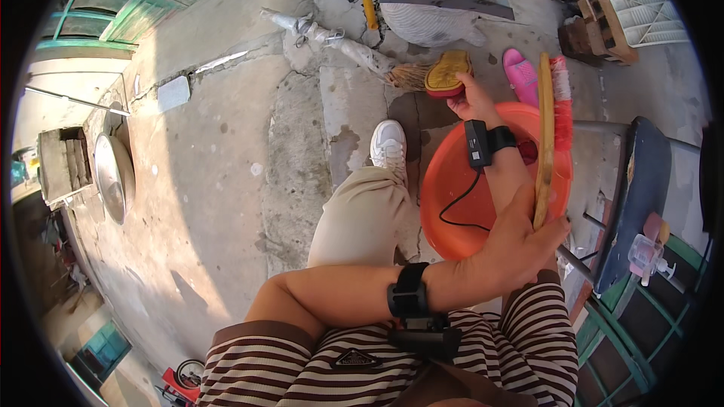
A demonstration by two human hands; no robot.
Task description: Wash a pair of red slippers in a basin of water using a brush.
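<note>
My right hand (470, 100) reaches forward and grips a yellow-and-red slipper (449, 72) by its near end, its yellow face upward. My left arm crosses my body to the right, over the right forearm. In my left hand (523, 237) is a scrubbing brush (544, 141) with a long wooden handle and red and white bristles, pointing away from me. The brush is apart from the slipper. Beneath both arms stands an orange plastic basin (452, 203). A dark red item (527, 151) shows inside it, partly hidden. Beyond the basin a pink slipper (521, 73) lies on the concrete.
A dark-seated chair (633, 203) stands at the right, with a clear pump bottle (647, 254) on it. A straw broom (362, 56) lies ahead. Bricks (588, 17) and a white plastic rack (647, 14) are at far right. At left a metal basin (110, 178) leans near the wall.
</note>
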